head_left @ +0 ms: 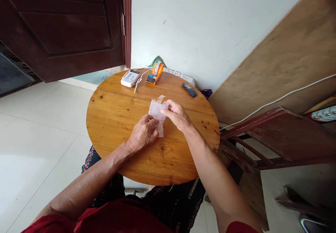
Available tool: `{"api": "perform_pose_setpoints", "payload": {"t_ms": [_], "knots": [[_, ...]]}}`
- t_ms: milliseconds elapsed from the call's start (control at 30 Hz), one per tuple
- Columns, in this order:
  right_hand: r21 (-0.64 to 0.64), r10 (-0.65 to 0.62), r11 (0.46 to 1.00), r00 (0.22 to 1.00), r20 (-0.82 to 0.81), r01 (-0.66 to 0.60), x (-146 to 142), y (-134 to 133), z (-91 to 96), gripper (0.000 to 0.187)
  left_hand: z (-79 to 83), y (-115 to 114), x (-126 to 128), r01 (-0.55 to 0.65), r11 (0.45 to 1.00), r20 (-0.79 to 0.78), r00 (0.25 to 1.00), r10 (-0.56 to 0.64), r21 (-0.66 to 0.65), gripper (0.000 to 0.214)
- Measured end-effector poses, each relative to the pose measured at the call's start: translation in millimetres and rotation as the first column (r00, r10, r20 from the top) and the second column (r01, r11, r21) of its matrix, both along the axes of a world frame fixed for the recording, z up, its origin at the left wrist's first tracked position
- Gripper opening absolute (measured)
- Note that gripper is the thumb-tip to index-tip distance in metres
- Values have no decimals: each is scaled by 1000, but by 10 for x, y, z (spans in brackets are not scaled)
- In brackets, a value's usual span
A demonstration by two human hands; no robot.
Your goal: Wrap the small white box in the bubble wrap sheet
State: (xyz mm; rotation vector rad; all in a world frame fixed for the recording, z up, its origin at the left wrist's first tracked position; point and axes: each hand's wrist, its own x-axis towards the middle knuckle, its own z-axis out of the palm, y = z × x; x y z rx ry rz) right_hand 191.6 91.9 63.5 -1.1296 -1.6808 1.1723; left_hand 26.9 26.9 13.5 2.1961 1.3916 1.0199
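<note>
A small translucent, whitish piece that looks like bubble wrap [156, 110] is between my hands over the middle of the round wooden table [110, 121]. A clear strip, apparently tape [160, 98], sticks out from its far edge, and another clear flap [161, 129] hangs from its near edge. My left hand [145, 129] is closed, its fingers curled at the near-left edge of the wrap. With thumb and fingers, my right hand [176, 113] pinches the wrap's right edge. The fingertips of my left hand are partly hidden.
An orange tape dispenser [156, 72] stands at the table's back, beside a white box-like device [130, 78] with a white cable [139, 82]. A dark, partly blurred object [189, 89] lies at the back right. The wall [183, 23] rises behind the table.
</note>
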Motion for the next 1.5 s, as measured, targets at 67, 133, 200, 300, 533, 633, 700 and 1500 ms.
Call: {"api": "perform_pose_setpoints", "payload": {"t_ms": [67, 133, 200, 300, 533, 633, 700, 1500], "knots": [[25, 24, 999, 998, 52, -25, 32, -120, 43, 20, 5, -10, 0, -24, 1000, 14, 1000, 24, -10, 31], [64, 20, 998, 996, 92, -26, 59, -235, 57, 18, 7, -25, 5, -90, 996, 20, 996, 90, -29, 27], [111, 2, 994, 991, 134, -17, 80, -336, 44, 14, -2, -35, 10, -171, 984, 21, 985, 172, -47, 21], [174, -31, 985, 984, 175, 0, 98, -463, -17, 10, -31, -29, 5, -246, 968, 43, 968, 248, -41, 25], [281, -36, 960, 983, 178, -16, 92, -770, -210, 6, -46, 55, -111, -101, 994, 157, 983, 92, 50, 39], [356, -43, 934, 984, 174, -22, 88, -863, -301, 6, 1, 77, -213, 92, 996, 165, 982, -93, 8, 13], [393, -54, 919, 982, 182, -23, 86, -894, -356, 6, 36, 74, -289, 218, 975, 197, 959, -205, -47, 14], [239, -77, 971, 954, 288, 6, 19, -610, -309, 17, 107, 81, -302, 126, 928, 261, 965, -33, -350, 38]]}}
